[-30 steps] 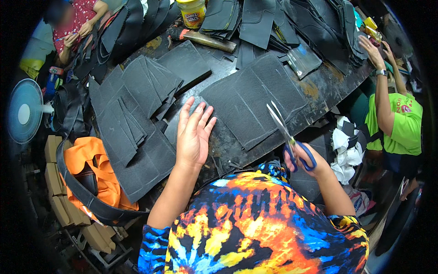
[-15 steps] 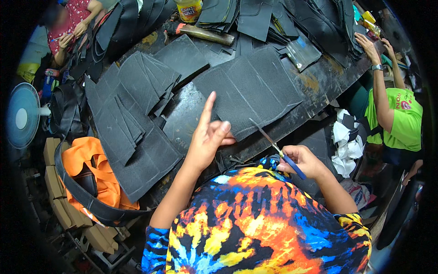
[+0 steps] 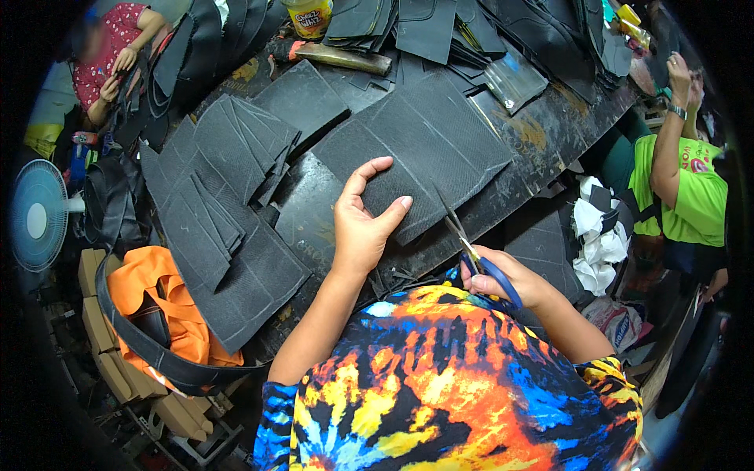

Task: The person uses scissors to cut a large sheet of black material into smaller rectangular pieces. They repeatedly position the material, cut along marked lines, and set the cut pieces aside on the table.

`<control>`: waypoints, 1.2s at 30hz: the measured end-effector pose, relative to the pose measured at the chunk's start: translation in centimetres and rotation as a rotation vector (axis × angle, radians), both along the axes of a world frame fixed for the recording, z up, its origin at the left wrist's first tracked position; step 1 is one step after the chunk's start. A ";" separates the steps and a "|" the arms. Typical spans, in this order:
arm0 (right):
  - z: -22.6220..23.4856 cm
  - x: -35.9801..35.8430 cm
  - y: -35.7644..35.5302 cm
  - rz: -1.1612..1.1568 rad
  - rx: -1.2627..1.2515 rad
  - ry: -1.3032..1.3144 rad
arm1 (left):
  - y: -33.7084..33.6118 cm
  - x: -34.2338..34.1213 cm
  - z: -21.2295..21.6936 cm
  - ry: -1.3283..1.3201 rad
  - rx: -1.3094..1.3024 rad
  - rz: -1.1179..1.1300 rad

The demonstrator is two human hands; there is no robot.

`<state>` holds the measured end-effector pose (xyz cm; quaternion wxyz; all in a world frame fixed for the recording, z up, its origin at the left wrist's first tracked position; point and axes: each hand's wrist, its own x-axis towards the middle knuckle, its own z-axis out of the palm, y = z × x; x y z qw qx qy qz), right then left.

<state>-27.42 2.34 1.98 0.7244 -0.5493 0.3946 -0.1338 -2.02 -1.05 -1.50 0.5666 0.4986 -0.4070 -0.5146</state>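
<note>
My right hand point(image 3: 510, 276) grips a pair of scissors point(image 3: 463, 241) with blue handles. The blades lie over the near edge of a black textured sheet point(image 3: 448, 141) marked with pale lines. My left hand point(image 3: 365, 216) rests at the sheet's near left edge. Its thumb and index finger are bent and spread apart, with nothing visible between them; the other fingers are partly hidden. To the left, several cut black pieces point(image 3: 239, 149) are fanned out over a larger black sheet point(image 3: 255, 290).
A hammer point(image 3: 342, 58), a yellow-labelled jar point(image 3: 309, 17) and a clear plastic packet point(image 3: 514, 82) lie toward the back. An orange bag point(image 3: 149, 286) hangs at the lower left, near a fan point(image 3: 38, 210). Co-workers sit at upper left point(image 3: 110, 55) and right point(image 3: 687, 180).
My left index finger, stretched out before, has curled inward, and the thumb points out more. The scissors' handles have spread further apart. The whole view has shifted slightly.
</note>
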 end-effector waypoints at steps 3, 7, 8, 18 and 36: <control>0.3 0.4 -0.3 0.002 0.047 0.054 | 0.0 0.0 0.2 0.038 0.015 -0.011; 0.5 0.6 0.2 -0.065 0.162 0.128 | 0.1 0.1 0.5 0.014 0.012 -0.003; 0.6 0.6 0.4 -0.085 0.205 0.145 | 0.2 0.1 0.5 0.011 -0.004 0.001; 0.5 2.4 -1.5 -0.074 0.177 0.048 | 1.6 -0.6 1.4 -0.125 -0.022 -0.039; 1.6 5.1 -4.4 0.010 0.176 0.056 | -0.9 2.4 2.5 -0.011 -0.095 0.071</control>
